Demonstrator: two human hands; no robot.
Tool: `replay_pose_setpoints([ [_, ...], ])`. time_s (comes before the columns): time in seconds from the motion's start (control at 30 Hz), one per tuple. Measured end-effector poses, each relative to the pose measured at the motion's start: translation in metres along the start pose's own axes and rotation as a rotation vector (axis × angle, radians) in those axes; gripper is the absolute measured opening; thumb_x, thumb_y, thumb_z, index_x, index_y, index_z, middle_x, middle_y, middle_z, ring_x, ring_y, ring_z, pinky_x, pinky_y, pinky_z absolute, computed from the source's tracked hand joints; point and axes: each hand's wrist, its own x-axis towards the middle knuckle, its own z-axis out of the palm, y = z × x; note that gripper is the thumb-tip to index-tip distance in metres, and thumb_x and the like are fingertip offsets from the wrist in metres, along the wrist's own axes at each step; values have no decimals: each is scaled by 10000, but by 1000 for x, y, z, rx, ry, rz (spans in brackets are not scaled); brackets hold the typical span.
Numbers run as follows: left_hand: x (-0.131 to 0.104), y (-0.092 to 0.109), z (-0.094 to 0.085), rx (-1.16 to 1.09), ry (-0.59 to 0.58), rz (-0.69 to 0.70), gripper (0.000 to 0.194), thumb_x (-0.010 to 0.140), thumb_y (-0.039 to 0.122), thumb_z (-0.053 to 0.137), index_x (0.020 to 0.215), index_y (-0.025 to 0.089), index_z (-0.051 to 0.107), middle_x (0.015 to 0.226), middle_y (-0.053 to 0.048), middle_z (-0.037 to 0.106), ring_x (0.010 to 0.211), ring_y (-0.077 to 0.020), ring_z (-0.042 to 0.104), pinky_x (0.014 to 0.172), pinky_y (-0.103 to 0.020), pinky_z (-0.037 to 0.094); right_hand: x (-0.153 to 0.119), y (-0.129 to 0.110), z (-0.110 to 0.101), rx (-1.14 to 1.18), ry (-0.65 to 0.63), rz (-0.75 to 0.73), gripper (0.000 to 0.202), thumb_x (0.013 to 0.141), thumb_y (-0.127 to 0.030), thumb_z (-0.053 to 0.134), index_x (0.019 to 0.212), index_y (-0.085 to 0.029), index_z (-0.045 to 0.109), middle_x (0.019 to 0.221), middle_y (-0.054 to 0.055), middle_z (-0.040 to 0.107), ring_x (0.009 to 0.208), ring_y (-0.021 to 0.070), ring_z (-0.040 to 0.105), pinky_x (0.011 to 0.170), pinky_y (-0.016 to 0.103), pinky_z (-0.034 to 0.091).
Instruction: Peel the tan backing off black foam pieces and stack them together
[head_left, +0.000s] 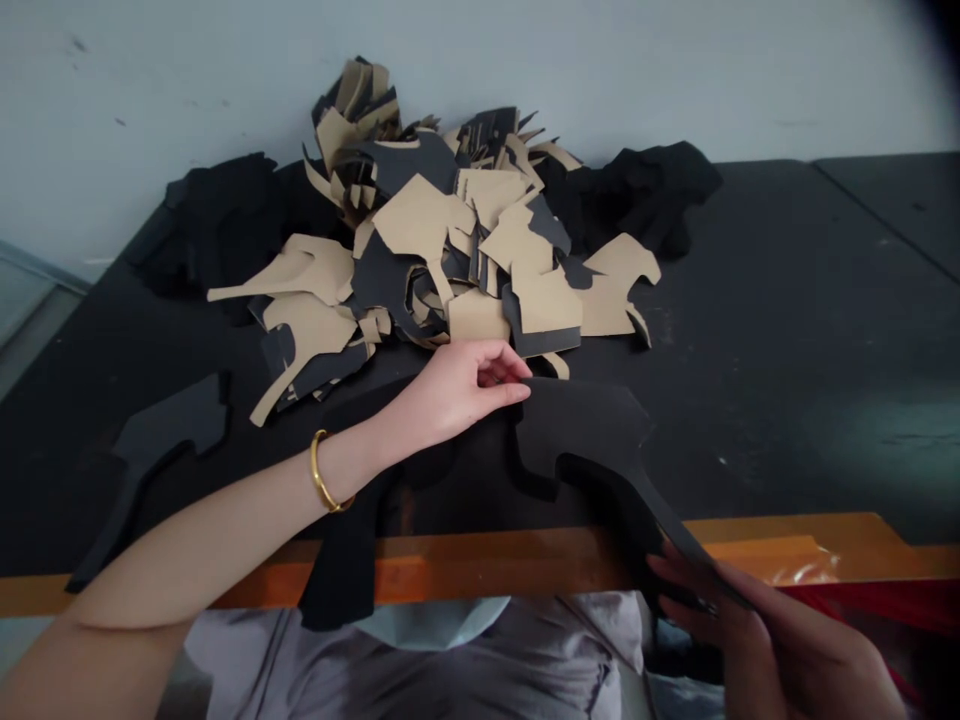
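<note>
A black cut-out sheet piece (pixel 592 425), broad at one end with a long narrow tail, spans between my two hands over the table's front part. My left hand (pixel 465 390), with a gold bangle on its wrist, pinches the upper left corner of the broad end between thumb and fingers. At the lower right, my right hand (pixel 802 645) grips the narrow tail near the table's edge; its fingers are dim and partly hidden. Beneath my left wrist lies a second black piece (pixel 345 560), its tail hanging over the front edge.
A heap of tan-and-black cut pieces (pixel 480 230) covers the middle of the black table (pixel 787 380). Dark piles lie left (pixel 217 215) and right (pixel 645 195) of it. Another black piece (pixel 169 430) rests at the left. Orange tape (pixel 480 565) lines the front edge; a wall stands behind.
</note>
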Motion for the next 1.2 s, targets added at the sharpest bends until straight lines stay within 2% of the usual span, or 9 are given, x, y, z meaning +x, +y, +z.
replay_pose_setpoints([
  [0.07, 0, -1, 1, 8, 6, 6, 124, 773, 211, 704, 858, 134, 657, 825, -9, 681, 725, -75, 599, 708, -205, 476, 0, -10, 5, -27, 52, -3, 231, 923, -183, 502, 1116, -136, 620, 974, 89, 731, 721, 189, 724, 605, 194, 617],
  [0.2, 0, -3, 1, 61, 4, 23, 133, 780, 251, 700, 865, 156, 663, 840, -1, 688, 745, -85, 607, 729, -217, 476, 3, -31, 13, -125, 254, 8, 167, 923, -171, 527, 1075, -174, 597, 897, 35, 740, 683, 139, 720, 605, 136, 595],
  [0.33, 1, -4, 0, 119, 7, 8, 145, 778, 293, 702, 863, 180, 668, 841, 12, 693, 761, -95, 617, 744, -223, 475, 9, -37, 11, -150, 183, -78, 174, 920, -126, 518, 1065, -185, 594, 923, 21, 717, 676, 107, 715, 642, 118, 597],
  [0.47, 3, -3, -1, 162, 20, -6, 149, 774, 317, 706, 858, 199, 669, 834, 23, 696, 774, -103, 628, 749, -217, 480, 13, -35, 6, -61, 133, -128, 246, 900, -42, 489, 1070, -191, 586, 1057, 55, 610, 828, 124, 711, 674, 156, 620],
  [0.57, 3, -2, -2, 197, 27, -21, 175, 768, 354, 709, 866, 214, 669, 838, 23, 702, 790, -118, 639, 768, -228, 487, 14, -38, 5, -60, 107, -110, 254, 906, -35, 478, 1066, -200, 587, 1093, 63, 558, 881, 111, 687, 693, 157, 617],
  [0.7, 4, -1, -2, 245, 41, -55, 211, 753, 389, 713, 877, 224, 669, 861, 11, 706, 809, -144, 643, 782, -248, 504, 14, -43, 2, -175, 63, -104, 216, 905, -70, 517, 1057, -205, 590, 1040, 45, 595, 918, 96, 642, 772, 163, 586],
  [0.9, 5, 1, -2, 304, 57, -92, 283, 727, 463, 714, 883, 230, 673, 900, -21, 707, 849, -188, 644, 848, -310, 524, 19, -51, -4, -185, 24, -94, 180, 899, -79, 522, 1016, -192, 599, 1009, 41, 617, 865, 82, 634, 723, 140, 561],
  [1.0, 5, 2, -1, 304, 69, -94, 293, 718, 480, 721, 877, 237, 677, 896, -24, 710, 847, -189, 647, 837, -302, 525, 22, -51, -5, -171, 26, -49, 158, 922, -116, 503, 1026, -186, 599, 994, 59, 641, 848, 108, 663, 717, 174, 586],
  [1.2, 3, 3, 0, 255, 58, -127, 297, 719, 459, 735, 892, 224, 681, 890, -16, 720, 825, -167, 654, 777, -253, 511, 21, -47, 1, 6, 167, 78, 137, 964, -156, 443, 1074, -203, 510, 815, 9, 701, 673, 97, 709, 611, 133, 596],
])
